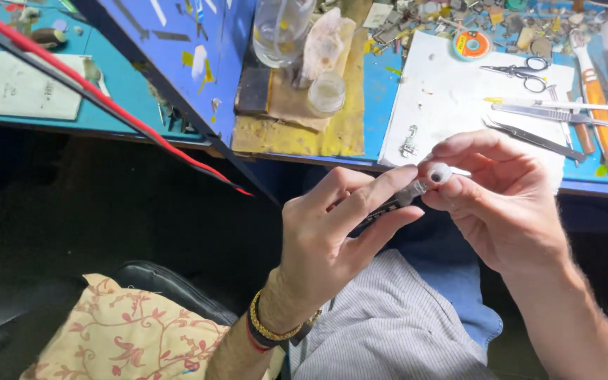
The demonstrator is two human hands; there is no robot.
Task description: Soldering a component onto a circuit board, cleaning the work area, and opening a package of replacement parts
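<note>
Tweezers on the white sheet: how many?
2. One pair of tweezers lies below the scissors; a darker pair of tweezers sits just under it, nearer the right hand. More may hide in clutter.

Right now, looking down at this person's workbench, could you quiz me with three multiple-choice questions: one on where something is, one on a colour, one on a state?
1. Where do the scissors lie?
A. on the white sheet
B. on the cushion
C. in the jar

2. What colour is the bench top?
A. green
B. blue
C. grey

3. The small slim tool is:
A. lying on the bench
B. held by both hands
C. on the floor

Answers: 1 A, they rest on the sheet's upper right. 2 B, blue shows around the sheet. 3 B, the left hand and the right hand pinch it.
</note>
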